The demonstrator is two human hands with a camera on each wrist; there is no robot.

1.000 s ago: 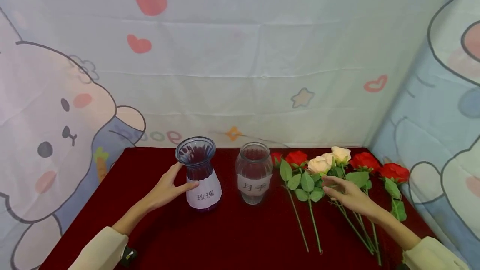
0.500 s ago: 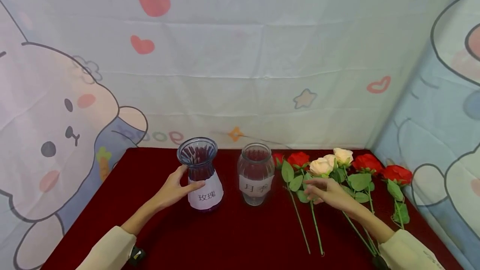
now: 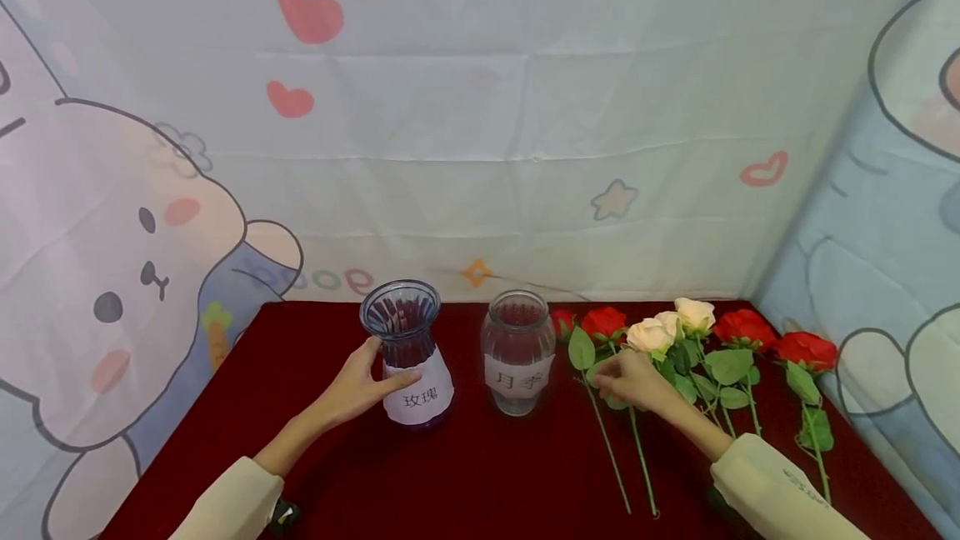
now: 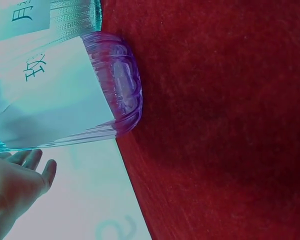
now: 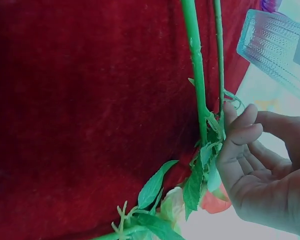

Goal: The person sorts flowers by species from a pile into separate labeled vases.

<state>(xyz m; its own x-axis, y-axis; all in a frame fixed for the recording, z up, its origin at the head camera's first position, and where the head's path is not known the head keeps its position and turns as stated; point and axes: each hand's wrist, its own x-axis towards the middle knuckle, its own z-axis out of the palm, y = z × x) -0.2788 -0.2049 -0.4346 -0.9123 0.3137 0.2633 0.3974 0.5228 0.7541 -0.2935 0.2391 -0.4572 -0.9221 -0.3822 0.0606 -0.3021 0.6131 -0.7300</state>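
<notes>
My left hand [image 3: 358, 390] grips the blue-purple glass vase [image 3: 408, 336] from its left side, the thumb lying on its white paper label. In the left wrist view the violet base of the vase [image 4: 121, 82] stands on the red cloth, most of the fingers being cut off. A clear glass vase [image 3: 517, 357] with its own label stands just right of it. Beside two red roses [image 3: 603, 322] at the left of the flower row, my right hand [image 3: 633, 377] pinches with bunched fingertips at the leafy upper stems [image 5: 221, 70]. Which stem it holds is partly hidden.
To the right lie cream roses [image 3: 651, 336] and more red roses [image 3: 805, 351], stems towards me. Dark red cloth [image 3: 465, 482] covers the table. A printed curtain [image 3: 450, 148] hangs behind and along both sides.
My right hand has moved left from beside the cream roses to the red roses' stems, and its fingers have drawn together. My left hand stays on the blue-purple vase.
</notes>
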